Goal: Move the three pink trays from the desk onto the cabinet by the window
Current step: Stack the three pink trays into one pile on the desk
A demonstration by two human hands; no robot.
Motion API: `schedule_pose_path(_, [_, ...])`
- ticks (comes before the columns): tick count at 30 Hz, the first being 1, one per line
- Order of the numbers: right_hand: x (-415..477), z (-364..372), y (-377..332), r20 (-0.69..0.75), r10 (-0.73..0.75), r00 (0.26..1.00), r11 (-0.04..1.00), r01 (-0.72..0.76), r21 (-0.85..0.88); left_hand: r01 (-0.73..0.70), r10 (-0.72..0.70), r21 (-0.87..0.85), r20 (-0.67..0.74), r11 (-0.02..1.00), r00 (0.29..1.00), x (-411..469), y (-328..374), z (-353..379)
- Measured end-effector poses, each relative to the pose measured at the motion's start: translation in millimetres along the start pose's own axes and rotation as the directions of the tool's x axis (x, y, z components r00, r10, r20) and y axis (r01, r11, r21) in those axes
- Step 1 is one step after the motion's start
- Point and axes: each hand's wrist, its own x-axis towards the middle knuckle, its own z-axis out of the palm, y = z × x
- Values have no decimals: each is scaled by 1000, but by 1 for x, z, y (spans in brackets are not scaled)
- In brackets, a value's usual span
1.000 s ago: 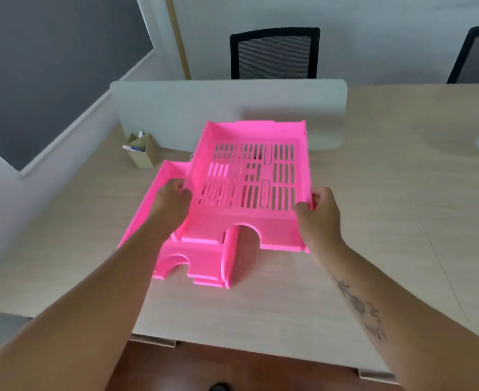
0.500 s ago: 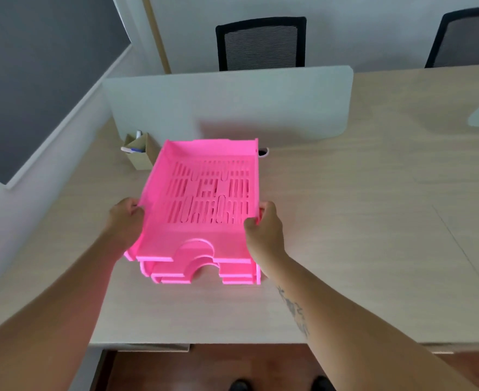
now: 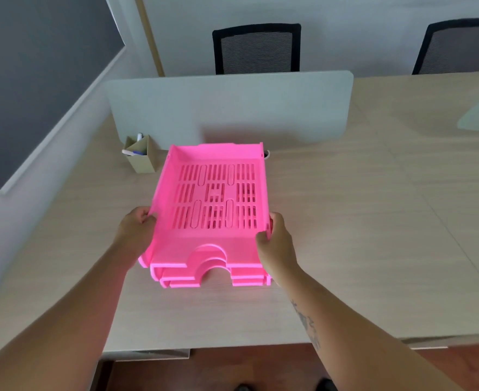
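Since a second ago the top pink tray [image 3: 212, 198] has swung left from its offset place and now sits squarely over the two others, so three pink trays form one stack [image 3: 204, 266] on the wooden desk [image 3: 345, 235], their arched front cut-outs stepped one below another. Whether the stack is lifted or resting on the desk cannot be told.

Left hand [image 3: 136, 230] is curled around the left side wall of the stack, fingers closed on its rim. Right hand [image 3: 275, 238] grips the right side wall likewise, thumb on the near corner.

Behind the trays, touching nothing, a small cardboard pen holder [image 3: 140, 156] with markers stands at the far left, near the pale desk divider [image 3: 232, 108]. A small dark-rimmed object peeks out just behind the stack's far right corner; what it is cannot be told. Two black mesh office chairs [image 3: 256, 49] stand beyond the divider. At the left a dark wall panel [image 3: 35, 66] runs alongside the desk.
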Motion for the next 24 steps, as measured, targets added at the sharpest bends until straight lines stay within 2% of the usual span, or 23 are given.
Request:
schedule_pose_path(4, [-19,1,20,16,-59,998,995,60,-78,49,-48,-93,13,994,999,-8,-9,6])
schedule_pose_path(10, [-17,6,26,-22,-35,999,999,34,-37,14,-20,-153,-37,988,999,-10,-19,12])
schedule_pose_path(14, [-24,10,28,-27,5,1000,1000,-5,2,37,-57,-304,-59,952,997,-28,-39,24])
schedule_pose_path(19, [-25,9,32,-5,4,1000,993,-4,114,130,-144,-481,8,867,990,-50,-65,42])
schedule_pose_path(24, [-34,10,43,143,64,988,937,-108,331,141,-121,-579,73,803,990,-54,-73,44])
